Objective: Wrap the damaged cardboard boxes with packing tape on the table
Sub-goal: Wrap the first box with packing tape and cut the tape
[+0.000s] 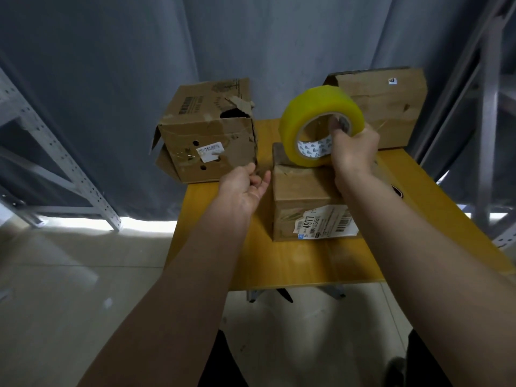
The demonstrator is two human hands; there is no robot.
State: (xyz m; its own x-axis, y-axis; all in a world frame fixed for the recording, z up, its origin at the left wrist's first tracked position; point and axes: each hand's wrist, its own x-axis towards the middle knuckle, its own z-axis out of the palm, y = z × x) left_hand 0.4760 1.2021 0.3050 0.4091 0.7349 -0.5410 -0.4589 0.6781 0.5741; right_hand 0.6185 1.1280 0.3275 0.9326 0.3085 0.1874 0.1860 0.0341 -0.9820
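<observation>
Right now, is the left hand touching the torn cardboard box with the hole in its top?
Cannot tell. In the head view the left hand overlaps the torn box's lower corner, with no plain contact or gap.

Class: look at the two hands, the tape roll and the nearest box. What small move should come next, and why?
Probably the left hand should pinch the tape's loose end. The right hand already grips the yellow tape roll over the labelled box, no strip is drawn out yet, and the left hand hangs open beside that box.
</observation>
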